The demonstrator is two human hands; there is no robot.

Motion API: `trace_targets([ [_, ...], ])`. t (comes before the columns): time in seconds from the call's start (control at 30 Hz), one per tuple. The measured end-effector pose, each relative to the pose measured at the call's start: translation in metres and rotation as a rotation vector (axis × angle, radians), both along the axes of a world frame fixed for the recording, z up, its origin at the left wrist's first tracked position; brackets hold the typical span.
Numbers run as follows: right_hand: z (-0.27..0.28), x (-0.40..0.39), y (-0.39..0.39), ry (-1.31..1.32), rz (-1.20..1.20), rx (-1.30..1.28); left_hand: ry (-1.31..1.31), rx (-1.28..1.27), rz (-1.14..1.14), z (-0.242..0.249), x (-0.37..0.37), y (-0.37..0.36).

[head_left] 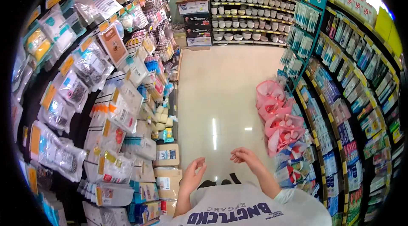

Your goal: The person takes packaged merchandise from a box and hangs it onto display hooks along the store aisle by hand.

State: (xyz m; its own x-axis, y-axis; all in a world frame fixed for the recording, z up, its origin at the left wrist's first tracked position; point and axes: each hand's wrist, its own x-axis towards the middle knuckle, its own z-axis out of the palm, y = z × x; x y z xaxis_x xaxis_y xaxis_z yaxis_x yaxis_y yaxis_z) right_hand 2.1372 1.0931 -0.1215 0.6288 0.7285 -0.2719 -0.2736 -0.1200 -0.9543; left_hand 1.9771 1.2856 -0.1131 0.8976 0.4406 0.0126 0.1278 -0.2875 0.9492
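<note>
My left hand (193,176) is raised in front of my body at the lower middle, empty, with its fingers apart from the thumb. To its left are flat packages with brown backing (167,182) on the low shelf. Across from it, my right hand (244,156) hangs over the tiled floor (216,85) with its fingers loosely bent and holding nothing. Neither hand touches any goods. Below them shows the white shirt (263,200) with dark lettering.
Packaged goods on hooks (123,111) line the left side. Pink items (282,126) stand low at the right, by a teal rack (315,34) and curved shelves of packets (352,85). Bowls (246,25) fill the far shelves, beside stacked boxes (198,22).
</note>
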Motion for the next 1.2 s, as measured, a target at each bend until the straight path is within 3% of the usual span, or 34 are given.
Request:
trace_targets([
  [0.17,-0.026,0.033,-0.002,0.182,-0.164,-0.045,0.084,0.002,-0.164,-0.017,0.068,0.019],
  [0.33,-0.033,0.093,0.024,0.140,-0.287,-0.036,0.034,0.094,-0.250,-0.011,0.156,0.066],
  [0.53,0.003,0.180,0.110,0.039,-0.403,0.045,-0.054,0.121,-0.291,0.036,0.248,0.146],
  [0.77,0.023,0.255,0.212,-0.028,-0.214,0.009,-0.050,0.143,-0.199,0.034,0.308,0.236],
  [0.87,0.010,0.271,0.237,0.050,-0.150,-0.009,0.017,0.012,-0.199,0.039,0.322,0.249],
  [1.2,-0.022,0.390,0.286,0.159,-0.032,-0.078,0.089,-0.036,-0.141,0.009,0.421,0.289],
])
